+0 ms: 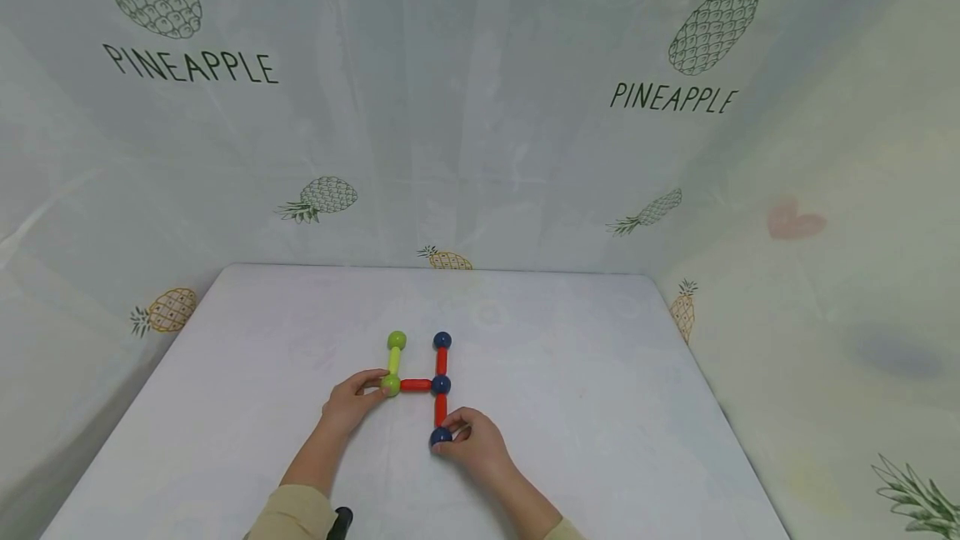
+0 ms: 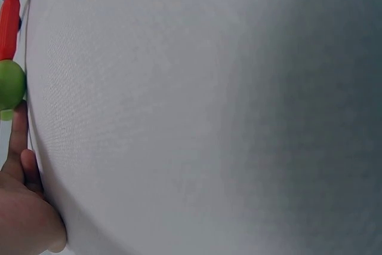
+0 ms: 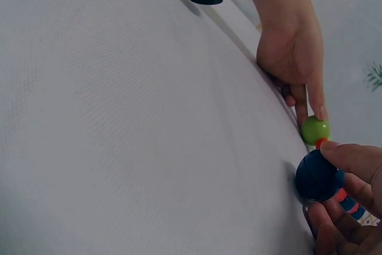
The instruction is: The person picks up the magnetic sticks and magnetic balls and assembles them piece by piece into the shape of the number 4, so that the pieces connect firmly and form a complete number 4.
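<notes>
On the white table lies a flat figure of balls and rods, shaped like a "4". My left hand (image 1: 352,401) pinches the green ball (image 1: 391,385) at its left corner between thumb and fingers. From that ball a yellow-green rod (image 1: 393,361) runs to a far green ball (image 1: 397,340), and a red rod (image 1: 416,385) to the middle blue ball (image 1: 441,385). Red rods join this one to a far blue ball (image 1: 442,341) and a near blue ball (image 1: 440,438). My right hand (image 1: 478,444) holds the near blue ball (image 3: 318,175) by thumb and fingers.
The white table (image 1: 600,373) reaches back to a hanging cloth (image 1: 465,107) printed with pineapples, which also covers both sides. A dark object (image 1: 341,522) shows beside the left sleeve (image 1: 294,513) at the bottom of the head view.
</notes>
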Demonstrator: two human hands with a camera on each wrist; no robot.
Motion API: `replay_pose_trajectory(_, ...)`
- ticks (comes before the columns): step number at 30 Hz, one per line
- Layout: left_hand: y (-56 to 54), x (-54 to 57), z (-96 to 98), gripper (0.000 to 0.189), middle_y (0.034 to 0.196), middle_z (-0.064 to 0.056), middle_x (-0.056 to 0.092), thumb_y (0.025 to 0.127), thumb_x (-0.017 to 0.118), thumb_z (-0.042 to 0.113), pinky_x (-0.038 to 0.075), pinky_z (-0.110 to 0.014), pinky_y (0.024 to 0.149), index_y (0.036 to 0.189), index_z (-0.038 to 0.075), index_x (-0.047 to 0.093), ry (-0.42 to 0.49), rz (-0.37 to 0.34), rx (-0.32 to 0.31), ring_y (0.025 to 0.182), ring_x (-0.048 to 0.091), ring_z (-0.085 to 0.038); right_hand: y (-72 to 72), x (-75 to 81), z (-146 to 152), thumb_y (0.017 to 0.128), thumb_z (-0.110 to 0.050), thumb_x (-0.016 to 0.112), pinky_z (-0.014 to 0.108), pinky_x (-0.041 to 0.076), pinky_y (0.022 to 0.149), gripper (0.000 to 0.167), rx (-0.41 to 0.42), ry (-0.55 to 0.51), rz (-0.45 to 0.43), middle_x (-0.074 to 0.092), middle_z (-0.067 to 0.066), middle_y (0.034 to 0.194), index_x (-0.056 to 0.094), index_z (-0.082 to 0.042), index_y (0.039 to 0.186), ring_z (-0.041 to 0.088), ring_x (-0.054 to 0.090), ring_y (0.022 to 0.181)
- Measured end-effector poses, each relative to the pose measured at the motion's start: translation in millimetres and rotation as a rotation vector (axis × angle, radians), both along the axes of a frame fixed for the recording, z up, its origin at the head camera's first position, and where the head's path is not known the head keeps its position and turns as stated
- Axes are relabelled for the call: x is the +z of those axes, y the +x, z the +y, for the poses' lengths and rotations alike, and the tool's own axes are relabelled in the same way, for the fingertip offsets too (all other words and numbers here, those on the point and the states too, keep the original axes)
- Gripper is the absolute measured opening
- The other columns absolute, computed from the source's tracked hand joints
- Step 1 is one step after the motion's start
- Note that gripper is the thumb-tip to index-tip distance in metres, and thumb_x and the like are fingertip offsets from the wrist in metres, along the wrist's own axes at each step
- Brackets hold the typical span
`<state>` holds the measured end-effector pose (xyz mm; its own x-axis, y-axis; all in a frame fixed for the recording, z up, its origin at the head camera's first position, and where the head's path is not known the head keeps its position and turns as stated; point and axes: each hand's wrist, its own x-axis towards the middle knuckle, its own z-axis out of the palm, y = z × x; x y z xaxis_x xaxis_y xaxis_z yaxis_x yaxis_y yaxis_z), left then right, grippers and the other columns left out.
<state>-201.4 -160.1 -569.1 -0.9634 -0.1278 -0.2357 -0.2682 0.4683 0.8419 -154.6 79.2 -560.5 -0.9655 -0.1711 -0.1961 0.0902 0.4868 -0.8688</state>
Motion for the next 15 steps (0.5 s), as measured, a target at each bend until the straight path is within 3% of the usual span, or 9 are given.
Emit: replay_pose_trajectory(15,0.9,-0.2,0.0,0.037,0.115,-0.005,0.068,0.088,0.072,0.031,0.025,-0.064,0.106,0.123,0.018,0.067,-0.019,0.007,0.007,0.128,0.047,-0.038,-0.4,-0.1,-4.4,0.072,-0.022,0.088,0.025,0.044,0.057,0.028,-0.026,0.013,-0.006,0.057,-0.005,0.079,0.067,-0.017,0.091,0.015,0.05,0.07)
